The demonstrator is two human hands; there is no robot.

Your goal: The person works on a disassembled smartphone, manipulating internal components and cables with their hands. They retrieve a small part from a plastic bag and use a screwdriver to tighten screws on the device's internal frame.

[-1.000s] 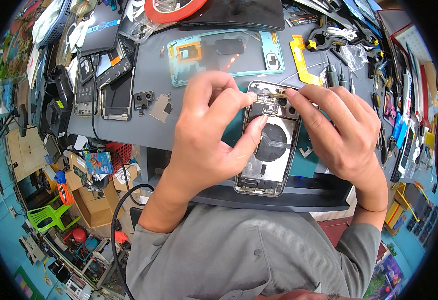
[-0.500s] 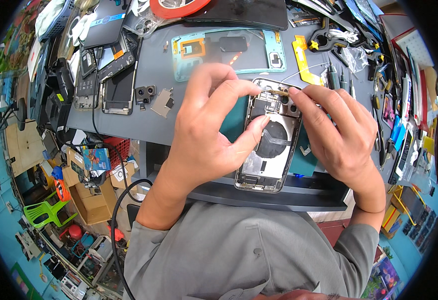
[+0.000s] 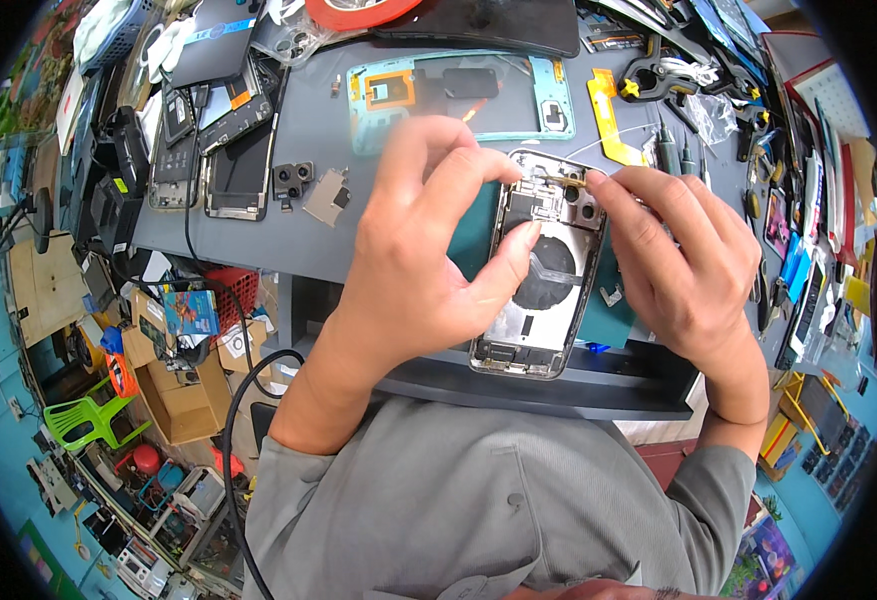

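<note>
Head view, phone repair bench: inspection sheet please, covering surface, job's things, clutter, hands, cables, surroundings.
Surface: grey bench top, crowded.
Job's things: opened silver phone body lying on the bench; a small part sits at its top edge, too small to tell.
Clutter: teal phone frame, black camera module, yellow flex strip.
Hands: left hand and right hand pinch at the phone's top end.
Cables: black cable hanging below the bench.
Surroundings: green plastic chair, cardboard boxes.

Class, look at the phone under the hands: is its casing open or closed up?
Open: the phone lies flat with bare inner parts and a round dark coil showing, while the left hand and right hand work at its top.
</note>
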